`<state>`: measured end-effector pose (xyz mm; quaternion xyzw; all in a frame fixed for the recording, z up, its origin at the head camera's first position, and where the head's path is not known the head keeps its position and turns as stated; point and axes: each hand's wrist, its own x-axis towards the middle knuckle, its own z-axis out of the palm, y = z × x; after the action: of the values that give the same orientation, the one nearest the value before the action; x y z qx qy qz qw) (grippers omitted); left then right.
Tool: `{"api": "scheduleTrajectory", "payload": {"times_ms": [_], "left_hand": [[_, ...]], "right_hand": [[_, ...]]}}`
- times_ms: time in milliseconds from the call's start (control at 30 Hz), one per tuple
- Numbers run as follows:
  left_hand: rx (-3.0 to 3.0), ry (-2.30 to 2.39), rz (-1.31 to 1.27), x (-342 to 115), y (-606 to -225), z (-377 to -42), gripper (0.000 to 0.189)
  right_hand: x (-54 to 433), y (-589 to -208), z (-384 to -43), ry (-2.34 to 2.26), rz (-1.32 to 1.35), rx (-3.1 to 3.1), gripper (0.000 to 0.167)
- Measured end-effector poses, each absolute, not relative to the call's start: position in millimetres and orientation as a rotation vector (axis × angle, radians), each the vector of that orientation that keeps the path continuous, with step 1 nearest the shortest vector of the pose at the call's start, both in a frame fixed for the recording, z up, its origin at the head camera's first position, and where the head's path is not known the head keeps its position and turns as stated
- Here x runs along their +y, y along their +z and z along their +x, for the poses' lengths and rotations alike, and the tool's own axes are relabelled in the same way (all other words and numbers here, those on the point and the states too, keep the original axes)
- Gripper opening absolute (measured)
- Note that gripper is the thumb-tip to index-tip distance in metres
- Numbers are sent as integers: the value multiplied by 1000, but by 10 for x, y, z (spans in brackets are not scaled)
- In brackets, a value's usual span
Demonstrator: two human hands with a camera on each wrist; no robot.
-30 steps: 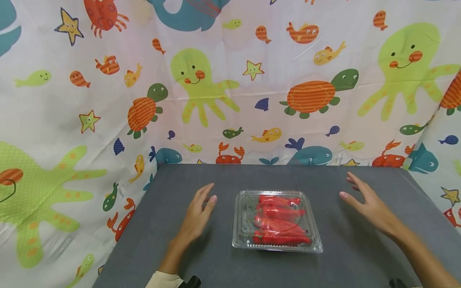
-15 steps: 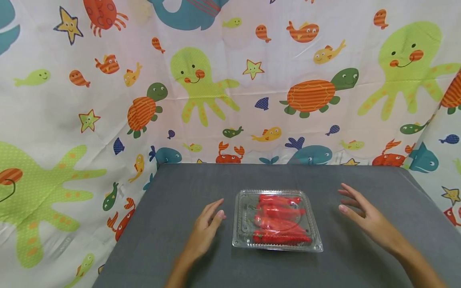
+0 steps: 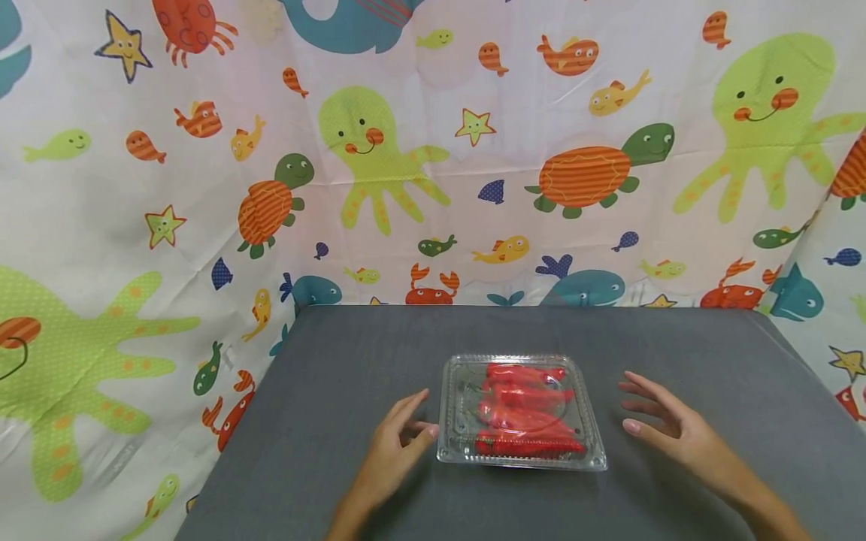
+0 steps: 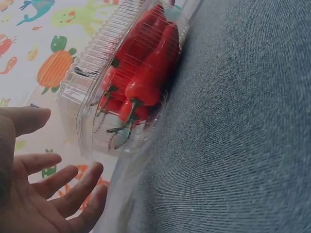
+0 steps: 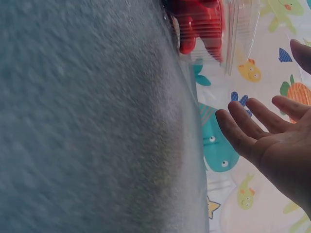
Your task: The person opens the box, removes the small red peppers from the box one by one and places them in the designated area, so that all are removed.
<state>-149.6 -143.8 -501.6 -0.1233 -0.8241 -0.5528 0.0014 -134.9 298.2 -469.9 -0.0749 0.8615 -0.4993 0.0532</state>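
Note:
A clear plastic clamshell container (image 3: 456, 443) rests on the grey table, its lid down. Inside it lie several red peppers (image 3: 524, 417) with green stems, stacked in rows; the left wrist view shows these peppers (image 4: 150, 73) through the ribbed wall. Just left of the container is my left hand (image 3: 392, 454), fingers spread and relaxed, thumb tip close to the near left corner; whether it touches I cannot tell. On the other side my right hand (image 3: 683, 436) hovers a short gap from the container, fingers loosely bent, palm facing inward. Neither hand holds anything.
The grey table (image 3: 365, 338) extends around the container on all sides. Behind it and at both sides hangs a white curtain (image 3: 419, 68) printed with sea animals, meeting the table's far edge.
Both hands have moved inward and nearer to me, closing in on the container from either side. The container and peppers have stayed in place.

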Motion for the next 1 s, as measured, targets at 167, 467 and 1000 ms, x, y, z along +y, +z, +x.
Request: {"api": "scheduleTrajectory", "payload": {"times_ms": [167, 467, 1000], "left_hand": [[-2601, -1721, -377, -1442, -5061, -1481, 57], [-2588, -1769, -443, -1430, -5106, -1480, 61], [-2635, -1809, -471, -1437, -5113, -1470, 56]], "right_hand": [[2932, -4749, -1295, -1578, -254, 2574, 72], [2767, -4800, -1251, -1590, -191, 2504, 74], [2728, -4894, -1273, -1564, -244, 2429, 65]]}}
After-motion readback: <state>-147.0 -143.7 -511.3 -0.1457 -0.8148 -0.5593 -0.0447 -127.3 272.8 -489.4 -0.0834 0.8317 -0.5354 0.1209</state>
